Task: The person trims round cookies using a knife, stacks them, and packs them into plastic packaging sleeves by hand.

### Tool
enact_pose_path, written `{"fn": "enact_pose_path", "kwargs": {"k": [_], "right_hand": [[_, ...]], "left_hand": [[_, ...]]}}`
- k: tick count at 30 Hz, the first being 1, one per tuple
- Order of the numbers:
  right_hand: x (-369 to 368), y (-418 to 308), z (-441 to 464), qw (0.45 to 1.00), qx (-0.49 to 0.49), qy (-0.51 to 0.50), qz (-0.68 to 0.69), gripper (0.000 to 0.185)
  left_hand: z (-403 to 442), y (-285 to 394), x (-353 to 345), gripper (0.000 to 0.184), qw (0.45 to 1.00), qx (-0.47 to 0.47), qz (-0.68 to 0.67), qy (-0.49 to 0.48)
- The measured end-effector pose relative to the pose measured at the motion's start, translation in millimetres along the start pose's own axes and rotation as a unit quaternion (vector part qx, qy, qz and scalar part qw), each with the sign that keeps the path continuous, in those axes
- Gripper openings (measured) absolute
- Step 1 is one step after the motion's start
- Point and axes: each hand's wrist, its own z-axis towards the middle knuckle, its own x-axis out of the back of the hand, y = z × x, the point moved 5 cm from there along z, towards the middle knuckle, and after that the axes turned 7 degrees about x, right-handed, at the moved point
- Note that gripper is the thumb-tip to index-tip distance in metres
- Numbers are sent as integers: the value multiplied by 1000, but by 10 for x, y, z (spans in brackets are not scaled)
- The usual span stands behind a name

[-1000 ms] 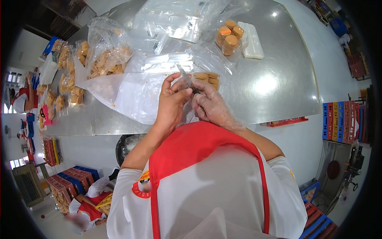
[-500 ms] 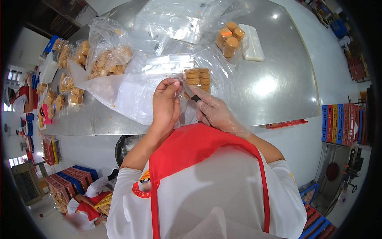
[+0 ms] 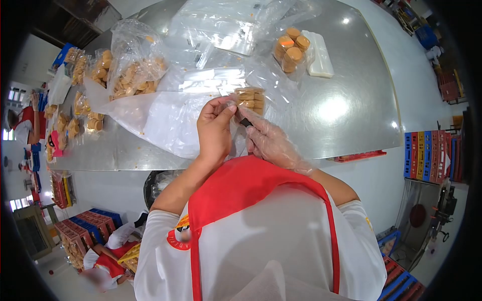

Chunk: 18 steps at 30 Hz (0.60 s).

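Observation:
In the head view, my bare left hand (image 3: 216,125) is closed, thumb and fingers pinching what looks like the gathered end of a clear plastic bag. That bag, holding stacked round biscuits (image 3: 251,100), lies just beyond my fingertips. My right hand (image 3: 271,140), in a clear plastic glove, is wrapped round a knife; its black handle (image 3: 245,122) shows between the fingers. The blade is mostly hidden, its fingers meeting those of my left hand near the bag. Beneath both hands spreads a large clear plastic sheet (image 3: 165,123).
On the metal table (image 3: 346,130) a large bag of loose biscuits (image 3: 133,80) stands left. A pack of biscuit stacks (image 3: 291,52) and a white slab-like stack (image 3: 319,55) lie far right. Clear bags (image 3: 216,25) cover the back. Coloured crates (image 3: 429,155) stand right; co-workers are at left.
My left hand has moved slightly right, closer to the right hand and the biscuits. The knife blade, visible before, is now mostly covered. The bagged biscuits have tilted a little.

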Motion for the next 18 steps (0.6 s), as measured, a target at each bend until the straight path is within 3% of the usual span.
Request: {"fn": "enact_pose_path", "kwargs": {"k": [8,12,18], "right_hand": [[-49,42,13,999,-28,20,20,51],[-61,-28,29,999,40,7,9,51],[-73,43,-9,1000,23,-8,-3,51]], "left_hand": [[42,-59,91,12,999,13,-25,22],[20,-90,66,11,999,31,-26,14],[88,-45,168,10,999,-1,-9,45]]}}
